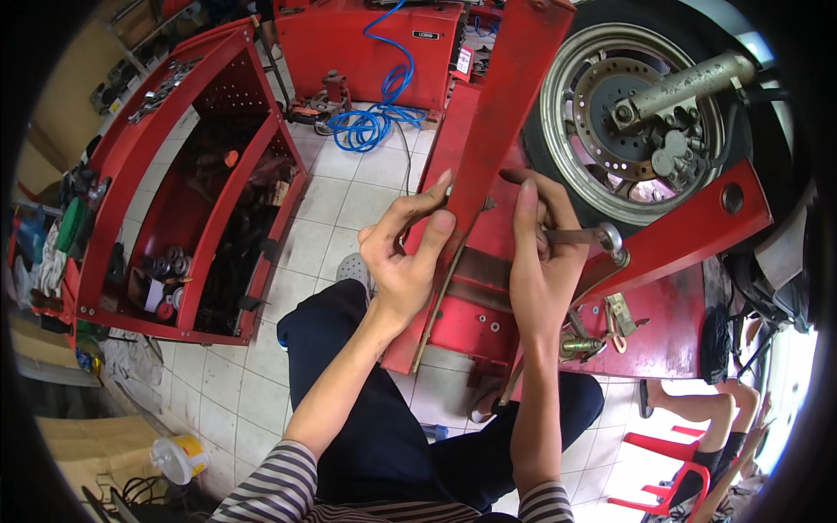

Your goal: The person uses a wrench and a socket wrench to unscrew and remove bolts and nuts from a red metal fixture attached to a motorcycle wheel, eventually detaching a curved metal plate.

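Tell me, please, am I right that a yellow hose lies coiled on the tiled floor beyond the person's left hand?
Not quite: the head view shows the hose coiled on the tiled floor beyond the left hand is blue, not yellow.

Straight passage between the left hand and the right hand is blocked by a long red beam, slanted between them. Room on the right is narrowed by the wheel ahead, the second red beam and the metal tool gripped in the right hand. Beside the right forearm, part of the red surface is taken up by metal parts. Wider room is left over the tiled floor, bounded by the red cart and crossed farther ahead by coiled blue hose.
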`<state>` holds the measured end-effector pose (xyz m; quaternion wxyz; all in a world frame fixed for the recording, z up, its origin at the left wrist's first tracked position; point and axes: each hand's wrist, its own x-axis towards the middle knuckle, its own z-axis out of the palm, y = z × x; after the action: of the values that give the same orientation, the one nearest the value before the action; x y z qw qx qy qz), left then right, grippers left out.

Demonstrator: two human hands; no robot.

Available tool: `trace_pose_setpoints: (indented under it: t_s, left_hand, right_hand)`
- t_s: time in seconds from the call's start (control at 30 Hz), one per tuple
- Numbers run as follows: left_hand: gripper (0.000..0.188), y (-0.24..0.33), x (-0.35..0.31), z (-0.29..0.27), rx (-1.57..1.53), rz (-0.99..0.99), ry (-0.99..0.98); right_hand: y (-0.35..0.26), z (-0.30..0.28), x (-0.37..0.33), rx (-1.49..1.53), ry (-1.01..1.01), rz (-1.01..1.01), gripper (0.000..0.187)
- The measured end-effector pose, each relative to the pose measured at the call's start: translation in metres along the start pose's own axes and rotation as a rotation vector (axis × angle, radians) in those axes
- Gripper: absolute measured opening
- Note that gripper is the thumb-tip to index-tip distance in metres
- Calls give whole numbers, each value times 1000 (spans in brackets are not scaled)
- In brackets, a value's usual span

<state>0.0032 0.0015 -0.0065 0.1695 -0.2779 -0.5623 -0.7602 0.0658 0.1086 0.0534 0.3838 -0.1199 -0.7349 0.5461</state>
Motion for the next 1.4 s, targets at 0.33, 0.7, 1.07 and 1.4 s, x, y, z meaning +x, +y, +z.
trace_pose_setpoints:
  t_s: [0.33, 0.7, 1.07, 1.4]
  left_hand:
    - [23, 0, -1, 2, 9, 14, 15]
    - [23, -3, -1, 3, 14, 38, 34]
    - [22, -1, 0, 4, -2, 43, 28]
    - [21, 1, -3, 2, -6, -5, 22]
  right_hand:
    - [3, 2, -1, -59, -117, -29, 9]
    - [1, -10, 4, -179, -147, 45, 8]
    - [3, -4, 9, -48, -132, -27, 15]
    - [4, -12, 14, -89, -181, 17, 24]
